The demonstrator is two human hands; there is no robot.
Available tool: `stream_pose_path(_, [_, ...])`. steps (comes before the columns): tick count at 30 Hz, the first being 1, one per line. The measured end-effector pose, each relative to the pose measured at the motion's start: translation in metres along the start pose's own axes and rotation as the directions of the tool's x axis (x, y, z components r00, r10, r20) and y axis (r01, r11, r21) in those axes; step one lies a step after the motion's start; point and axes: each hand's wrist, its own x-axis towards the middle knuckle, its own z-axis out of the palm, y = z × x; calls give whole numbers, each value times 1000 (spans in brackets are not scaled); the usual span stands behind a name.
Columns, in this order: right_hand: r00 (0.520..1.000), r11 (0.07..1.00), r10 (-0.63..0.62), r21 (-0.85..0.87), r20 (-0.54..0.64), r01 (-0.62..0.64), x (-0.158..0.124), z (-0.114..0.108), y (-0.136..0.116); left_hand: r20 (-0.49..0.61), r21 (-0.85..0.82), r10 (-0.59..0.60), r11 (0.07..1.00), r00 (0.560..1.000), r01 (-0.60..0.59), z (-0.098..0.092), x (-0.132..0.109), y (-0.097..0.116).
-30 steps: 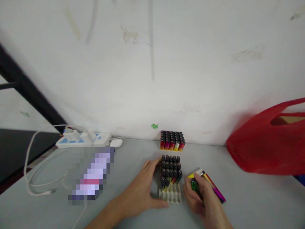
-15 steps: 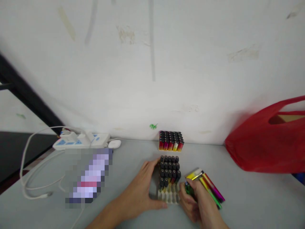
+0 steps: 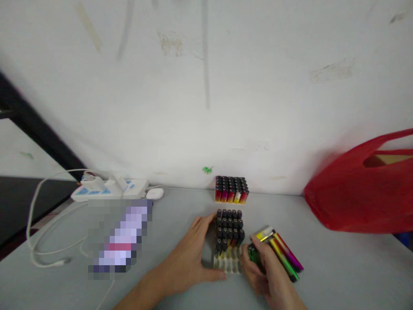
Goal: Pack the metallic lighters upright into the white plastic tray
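Observation:
My left hand (image 3: 189, 254) grips a pale slotted tray (image 3: 230, 268) from its left side, thumb at the near edge and fingertips at the far left corner. Upright lighters (image 3: 229, 224) with black ends fill the tray's far rows; its near slots show bare. Wrapped round a green lighter (image 3: 254, 255), my right hand (image 3: 266, 269) is beside the tray's near right corner. Past that hand, several loose lighters (image 3: 287, 252) in shiny yellow, green, red and purple lie on the table, partly covered by it.
Against the wall stands a full block of lighters (image 3: 231, 189). On the left are a white power strip (image 3: 109, 189) with cables, a white case (image 3: 155, 193) and a blurred-out phone-like object (image 3: 124, 237). A red bag (image 3: 361, 193) sits at the right.
My right hand, with the green lighter in it, has shifted very slightly left towards the tray. My left hand stays on the tray.

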Motion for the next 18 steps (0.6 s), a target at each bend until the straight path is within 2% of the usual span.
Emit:
stream_pose_path(6, [996,996,86,-9,-1,-86,-5,0,-3,6,-10,-12,1000,1000,12,0,0,-1])
stream_pose_path(12, [990,990,108,-84,-86,-115,-10,2,-9,6,0,7,1000,1000,-7,0,1,-3])
stream_pose_path(18, [992,991,125,-52,-23,-126,-11,0,-13,3,4,10,1000,1000,-10,1,0,-4])
